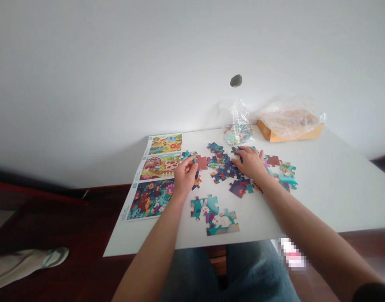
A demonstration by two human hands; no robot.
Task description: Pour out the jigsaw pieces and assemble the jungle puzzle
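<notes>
My left hand is closed in a pinch on a reddish-brown puzzle piece lying face down, beside the picture sheet. My right hand rests palm down on the scattered loose puzzle pieces, its fingers pressed on a dark blue piece. Nearer to me lies a small joined section with white rabbits. More loose pieces lie to the right of my right hand.
A white table stands against a white wall. At the back sit a clear bag of pieces and an orange box under plastic. Another person's shoe shows on the dark floor at left.
</notes>
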